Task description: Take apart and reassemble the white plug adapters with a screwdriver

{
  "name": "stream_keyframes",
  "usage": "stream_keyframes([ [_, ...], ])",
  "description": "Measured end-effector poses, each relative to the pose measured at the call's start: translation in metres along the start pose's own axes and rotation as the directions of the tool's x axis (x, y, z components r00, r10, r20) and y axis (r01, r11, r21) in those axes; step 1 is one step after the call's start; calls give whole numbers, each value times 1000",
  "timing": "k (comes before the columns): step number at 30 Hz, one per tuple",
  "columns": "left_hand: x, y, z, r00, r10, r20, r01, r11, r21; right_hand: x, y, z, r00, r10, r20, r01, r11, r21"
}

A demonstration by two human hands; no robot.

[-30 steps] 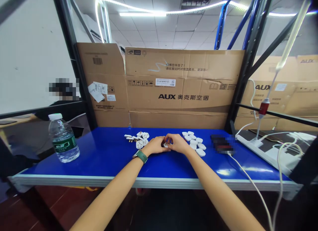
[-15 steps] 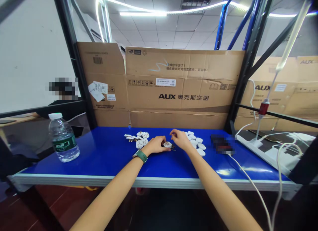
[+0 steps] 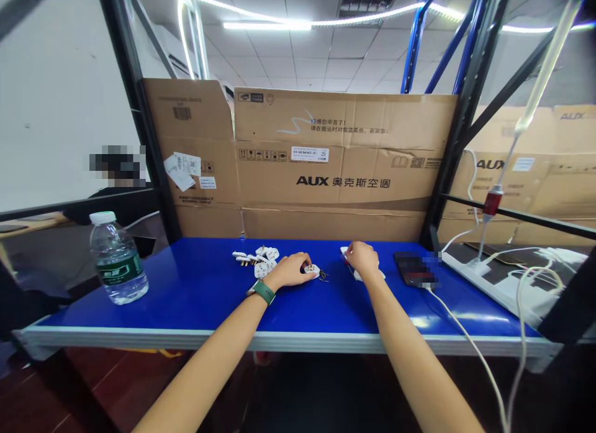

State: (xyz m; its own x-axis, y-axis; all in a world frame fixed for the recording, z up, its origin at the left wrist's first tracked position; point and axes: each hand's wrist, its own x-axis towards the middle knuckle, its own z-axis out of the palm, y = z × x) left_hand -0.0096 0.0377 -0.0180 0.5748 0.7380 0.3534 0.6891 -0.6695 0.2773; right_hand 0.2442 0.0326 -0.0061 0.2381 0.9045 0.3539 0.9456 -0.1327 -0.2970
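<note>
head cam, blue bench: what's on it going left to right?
water bottle → pile of plugs → left hand on a plug → right hand over white covers → phone → power strip

Person is wearing a green-strapped watch (image 3: 262, 291) w/ dark face on left wrist, both forearms showing bare, no sleeves, right hand (image 3: 364, 259) wearing nothing.
</note>
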Motion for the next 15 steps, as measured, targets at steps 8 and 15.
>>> stream_keyframes([
  [8, -2, 2, -4, 1000, -14, -2, 14, 1000, 28, 3, -13, 13, 993, -92, 67, 102, 982, -161],
  [15, -4, 5, -9, 999, -17, 36, 17, 1000, 18, -1, -23, 19, 986, -163, 32, 166, 974, -153],
])
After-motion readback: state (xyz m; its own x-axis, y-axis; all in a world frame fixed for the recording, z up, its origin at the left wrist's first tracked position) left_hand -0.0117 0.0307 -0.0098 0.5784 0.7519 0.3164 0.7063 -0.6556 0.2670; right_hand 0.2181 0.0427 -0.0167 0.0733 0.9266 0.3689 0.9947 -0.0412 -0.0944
